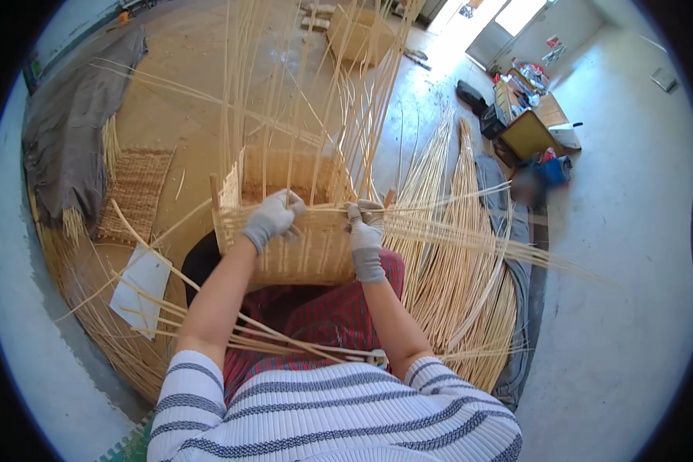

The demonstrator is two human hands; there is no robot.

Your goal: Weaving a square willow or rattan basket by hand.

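A half-woven wicker basket (308,258) rests on my lap, its long upright stakes (242,85) rising from the rim. Both of my hands wear pale work gloves. At the near rim, left of the middle, my left hand (276,216) has its fingers curled in among the stakes; what they pinch is hidden. Near the right corner of the same rim, my right hand (366,229) is closed around thin wicker strands (439,206), whose loose ends stick out to the right. A thicker rod stands at each near corner.
Bundles of peeled wicker rods (458,262) lie on a dark cloth to the right. Loose rods (246,335) cross my lap. At left are a woven mat (135,192), a white sheet (141,289) and a grey cover (77,131). A cluttered box (530,137) stands far right.
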